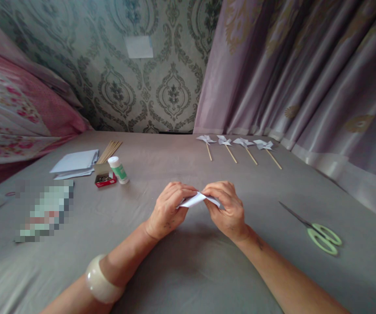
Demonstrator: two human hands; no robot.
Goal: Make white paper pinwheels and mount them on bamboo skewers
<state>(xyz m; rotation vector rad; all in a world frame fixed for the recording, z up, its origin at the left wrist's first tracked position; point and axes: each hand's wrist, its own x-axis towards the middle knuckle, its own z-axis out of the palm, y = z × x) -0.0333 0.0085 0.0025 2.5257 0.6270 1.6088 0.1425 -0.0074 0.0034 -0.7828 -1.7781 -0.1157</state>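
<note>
A small piece of white paper [192, 200] is held up between both hands, over the middle of the grey-covered surface. My left hand [170, 207] grips its left side, fingers curled over the top and thumb beneath. On the other side my right hand [226, 207] pinches the paper, the fingertips of both hands nearly meeting at its upper edge. The paper looks bent or folded where the fingers meet; much of it is hidden behind them. A pale bangle [104, 279] circles my left forearm.
Several white paper pinwheels [244, 143] on sticks lie at the back right. Green-handled scissors [323, 237] rest to the right. Leftward are stacked white paper [75, 162], wooden sticks [110, 151], a red box [105, 180] of small metal pieces, a glue stick [118, 170] and a blurred packet [47, 211].
</note>
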